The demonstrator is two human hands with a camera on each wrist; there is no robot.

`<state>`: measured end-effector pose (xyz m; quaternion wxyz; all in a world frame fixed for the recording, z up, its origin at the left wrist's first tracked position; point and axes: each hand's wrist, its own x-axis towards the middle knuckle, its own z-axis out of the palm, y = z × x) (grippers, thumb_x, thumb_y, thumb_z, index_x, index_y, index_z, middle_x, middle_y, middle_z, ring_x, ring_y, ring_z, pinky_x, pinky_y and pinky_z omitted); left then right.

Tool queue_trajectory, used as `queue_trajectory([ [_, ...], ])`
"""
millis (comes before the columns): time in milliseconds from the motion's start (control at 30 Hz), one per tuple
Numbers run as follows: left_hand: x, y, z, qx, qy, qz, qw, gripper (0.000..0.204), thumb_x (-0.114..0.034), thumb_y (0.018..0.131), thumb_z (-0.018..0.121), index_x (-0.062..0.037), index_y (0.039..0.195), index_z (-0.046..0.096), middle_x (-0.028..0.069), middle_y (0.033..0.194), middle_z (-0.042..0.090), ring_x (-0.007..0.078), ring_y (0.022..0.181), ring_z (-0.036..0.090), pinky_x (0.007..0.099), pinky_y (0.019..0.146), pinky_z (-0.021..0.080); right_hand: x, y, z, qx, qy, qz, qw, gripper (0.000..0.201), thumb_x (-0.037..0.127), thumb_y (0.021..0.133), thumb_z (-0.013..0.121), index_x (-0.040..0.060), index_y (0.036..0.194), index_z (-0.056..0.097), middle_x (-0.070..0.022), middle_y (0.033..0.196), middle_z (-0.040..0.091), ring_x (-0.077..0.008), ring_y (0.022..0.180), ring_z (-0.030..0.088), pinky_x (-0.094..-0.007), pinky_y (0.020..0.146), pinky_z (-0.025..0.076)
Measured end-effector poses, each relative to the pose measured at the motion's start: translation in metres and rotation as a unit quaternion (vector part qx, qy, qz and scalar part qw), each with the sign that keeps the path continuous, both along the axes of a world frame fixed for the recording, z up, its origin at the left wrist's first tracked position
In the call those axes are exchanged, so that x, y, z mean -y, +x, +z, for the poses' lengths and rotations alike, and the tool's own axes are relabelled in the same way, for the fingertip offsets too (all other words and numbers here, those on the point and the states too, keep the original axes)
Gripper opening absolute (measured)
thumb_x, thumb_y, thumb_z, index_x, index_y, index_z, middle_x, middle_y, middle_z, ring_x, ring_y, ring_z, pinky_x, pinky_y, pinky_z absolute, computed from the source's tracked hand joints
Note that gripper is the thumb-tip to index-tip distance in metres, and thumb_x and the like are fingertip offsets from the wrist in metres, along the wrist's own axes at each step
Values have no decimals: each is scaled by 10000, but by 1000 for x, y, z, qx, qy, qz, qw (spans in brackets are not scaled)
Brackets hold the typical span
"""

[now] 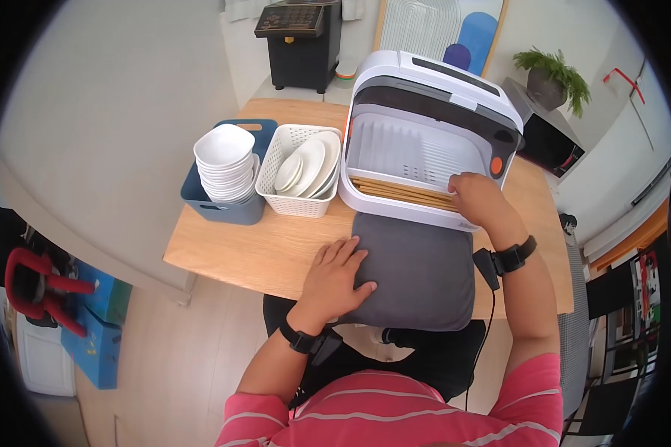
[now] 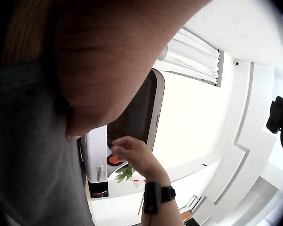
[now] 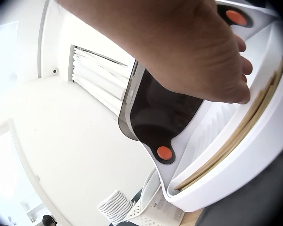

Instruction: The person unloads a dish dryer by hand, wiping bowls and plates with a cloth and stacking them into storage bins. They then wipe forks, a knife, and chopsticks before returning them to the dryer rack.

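Note:
My left hand rests with fingers spread on a dark grey mat at the front of the table. In front of it stands a white dish storage box with its smoky lid raised. Wooden chopsticks lie lengthwise in the box's narrow front compartment. The right hand is over the right end of that compartment. Its fingers are loosely bent, close over the chopsticks in the right wrist view, and no object shows between them. Behind the chopsticks lies a ribbed white rack.
Left of the box, a white basket holds plates on edge. A blue basket beside it holds stacked white bowls. Behind are a black machine and a potted plant. A cable hangs from the right wrist.

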<state>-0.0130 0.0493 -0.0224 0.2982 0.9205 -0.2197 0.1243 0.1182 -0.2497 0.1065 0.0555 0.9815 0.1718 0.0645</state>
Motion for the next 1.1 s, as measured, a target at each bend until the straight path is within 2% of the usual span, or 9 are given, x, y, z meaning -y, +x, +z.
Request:
queue_trajectory([
  [133, 0, 0, 2, 1, 6, -1, 1000, 621, -398, 832, 756, -31, 1321, 646, 173, 1516, 517, 373, 1411, 449, 521, 1197, 307, 8, -2, -19, -52, -55, -31, 997, 158, 48, 855, 632, 65, 979, 729, -161, 945, 723, -358, 947, 700, -433, 832, 563],
  [233, 0, -1, 3, 1, 12, 1, 1000, 620, -398, 835, 754, -30, 1322, 646, 173, 1517, 515, 372, 1411, 449, 520, 1198, 306, 11, -14, -21, -50, 87, 11, 995, 133, 64, 879, 621, 51, 965, 721, -167, 970, 729, -356, 926, 703, -442, 812, 559],
  [333, -1, -1, 5, -2, 18, 5, 1000, 621, -398, 838, 752, -30, 1326, 644, 172, 1520, 513, 373, 1412, 449, 520, 1199, 305, 10, -41, -23, 102, 183, 50, 976, 126, 81, 892, 648, 39, 986, 720, -169, 977, 730, -349, 903, 703, -439, 798, 556],
  [467, 1, -1, 4, -6, 16, 2, 1000, 622, -398, 839, 752, -29, 1327, 641, 173, 1522, 510, 374, 1417, 447, 522, 1195, 311, 32, -86, -65, 227, 379, -2, 897, 97, 68, 922, 693, 19, 1003, 713, -122, 866, 709, -243, 763, 693, -343, 707, 545],
  [567, 2, 0, 5, -4, 22, -3, 1000, 620, -397, 838, 753, -29, 1325, 642, 172, 1522, 510, 376, 1413, 450, 520, 1191, 316, 55, -122, -103, 171, 483, -120, 850, 92, 76, 959, 670, 3, 1004, 702, -76, 763, 669, -143, 686, 642, -288, 654, 515],
  [667, 3, 1, 5, -2, 28, -6, 1000, 616, -394, 835, 757, -32, 1321, 646, 170, 1521, 511, 377, 1404, 457, 518, 1186, 321, 80, -145, -128, 150, 499, -184, 834, 103, 85, 974, 662, -3, 1014, 696, -47, 703, 636, -91, 658, 599, -262, 623, 486],
  [900, 5, 0, 8, -2, 29, 1, 1000, 608, -377, 821, 772, -43, 1316, 654, 161, 1511, 524, 378, 1398, 457, 509, 1178, 332, 96, -160, -146, 139, 510, -228, 818, 99, 95, 963, 670, 13, 1009, 701, -54, 686, 645, -112, 613, 600, -277, 587, 476],
  [967, 5, 0, 10, 0, 30, 4, 1000, 606, -375, 820, 771, -48, 1317, 655, 160, 1511, 525, 377, 1396, 458, 507, 1177, 333, 89, -158, -140, 126, 424, -231, 866, 98, 112, 946, 679, 34, 996, 710, -73, 670, 645, -150, 593, 614, -302, 588, 487],
  [1100, 7, -1, 11, -3, 28, 0, 1000, 599, -373, 820, 768, -55, 1315, 658, 156, 1508, 528, 374, 1397, 459, 505, 1177, 333, 83, -158, -134, 139, 413, -230, 870, 100, 126, 933, 685, 50, 990, 717, -93, 670, 645, -183, 585, 621, -319, 591, 494],
])
